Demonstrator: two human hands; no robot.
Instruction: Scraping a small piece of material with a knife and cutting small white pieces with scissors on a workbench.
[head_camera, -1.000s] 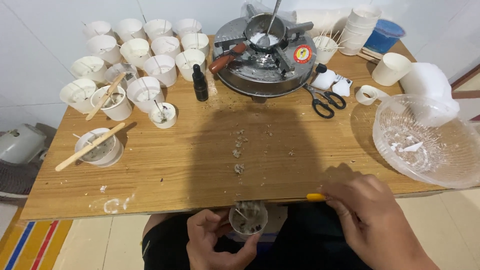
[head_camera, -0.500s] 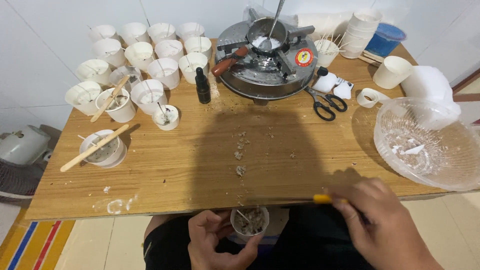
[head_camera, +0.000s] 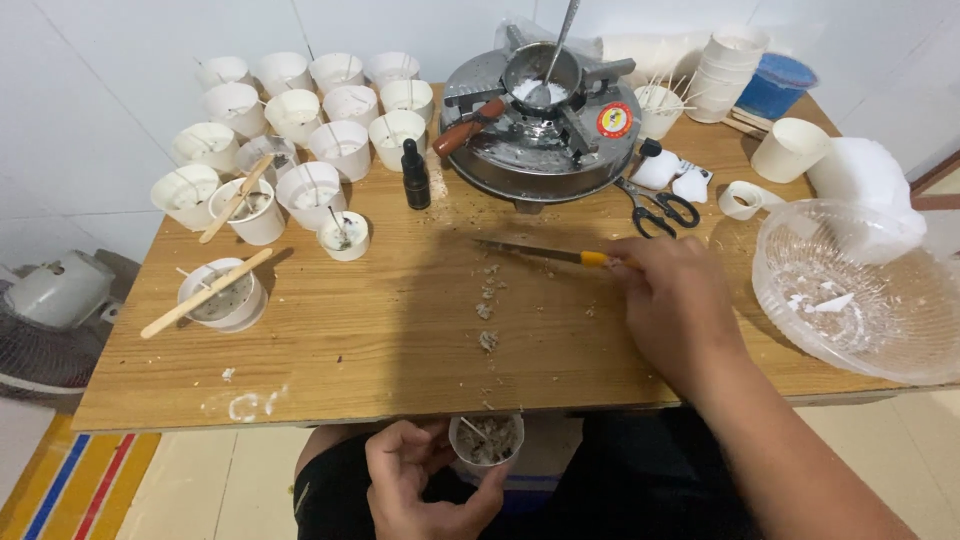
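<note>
My right hand reaches over the wooden table and grips a knife by its yellow handle. The thin blade lies flat and points left, just above a trail of wax crumbs scattered down the table's middle. My left hand holds a small clear cup below the table's near edge. Crumbs and a wick stick lie inside the cup.
Many white wax-filled cups with wicks crowd the back left, near a small dark bottle. A round stove with a pot stands at the back centre. Scissors, a tape roll, a large clear bowl lie right.
My right hand has lifted from the table's near edge to its middle, carrying the knife, now laid flat above the crumbs. The left hand keeps the cup below the edge.
</note>
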